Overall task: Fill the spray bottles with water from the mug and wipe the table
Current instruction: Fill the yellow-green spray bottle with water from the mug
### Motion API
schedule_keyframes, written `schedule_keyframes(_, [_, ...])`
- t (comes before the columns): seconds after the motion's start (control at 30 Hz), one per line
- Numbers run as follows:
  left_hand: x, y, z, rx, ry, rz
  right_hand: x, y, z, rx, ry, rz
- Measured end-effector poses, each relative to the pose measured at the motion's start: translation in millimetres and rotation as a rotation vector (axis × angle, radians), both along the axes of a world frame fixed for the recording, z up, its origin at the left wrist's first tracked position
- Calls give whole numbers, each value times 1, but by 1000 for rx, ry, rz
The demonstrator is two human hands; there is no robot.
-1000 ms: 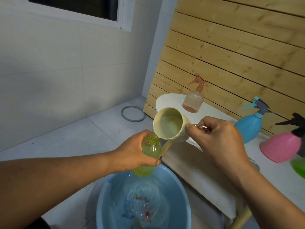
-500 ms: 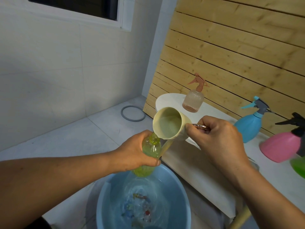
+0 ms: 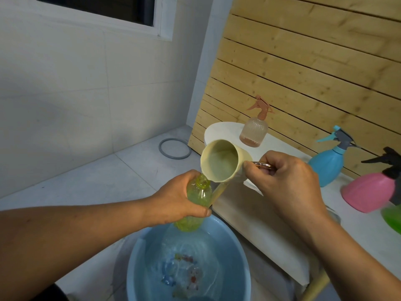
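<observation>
From the head view, the left hand [image 3: 173,200] is wrapped round a translucent yellow-green plastic bottle [image 3: 196,200] with its neck uncapped, held above a round blue plastic basin [image 3: 134,263] of water. The right hand [image 3: 284,181] pinches the metal handle of a cream plastic mug [image 3: 221,162], tipped with its lip at the bottle's mouth. On the white table [image 3: 271,224] stand a ribbed clear-pink spray bottle [image 3: 253,131], a blue one [image 3: 327,166] and a pink one [image 3: 368,192]
</observation>
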State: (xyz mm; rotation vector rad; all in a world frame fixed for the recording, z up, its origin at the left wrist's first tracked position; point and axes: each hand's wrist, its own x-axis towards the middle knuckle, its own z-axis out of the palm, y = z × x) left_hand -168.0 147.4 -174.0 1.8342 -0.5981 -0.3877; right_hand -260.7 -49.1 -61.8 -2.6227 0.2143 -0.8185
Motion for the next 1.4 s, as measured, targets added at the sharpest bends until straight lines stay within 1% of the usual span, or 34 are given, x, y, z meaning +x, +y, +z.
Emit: schedule_keyframes(1.4, [-2,0,1,-8,-5,-3,-6,5,2,-145,-33,-5])
